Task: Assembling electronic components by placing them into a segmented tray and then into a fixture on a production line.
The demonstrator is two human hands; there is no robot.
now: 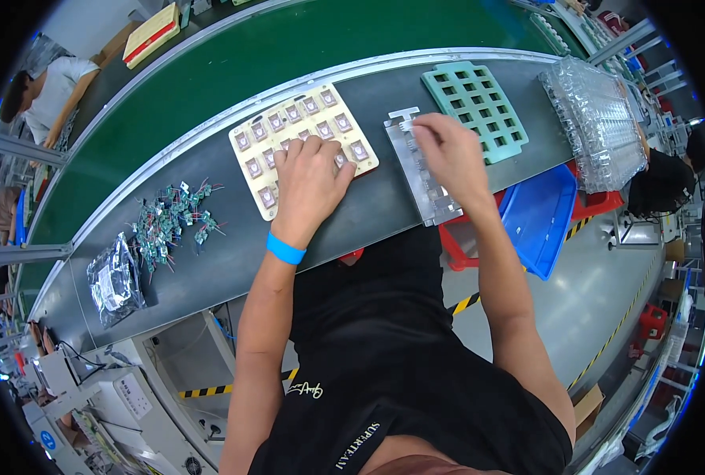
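Observation:
My left hand (311,182), with a blue band on its wrist, rests over a cream tray (267,215). Its fingers are spread and bent down onto the tray, and the thumb stands apart near the right edge. Small clear-and-pinkish square parts (293,113) sit in the tray's pockets; the hand covers some of them. To the right, a long silver metal fixture (432,207) lies on the bench. Above its far end my right hand (450,154) has thumb and fingers pinched together. A small whitish piece (405,125) shows at the fingertips, but whether they grip it is unclear.
A green tray (499,150) with square pockets lies beyond the fixture. Stacked clear plastic trays (594,119) stand at the right. Wired circuit boards (162,226) and a silver bag (115,281) lie left. A green conveyor (289,51) runs behind; a blue bin (539,214) sits below the bench.

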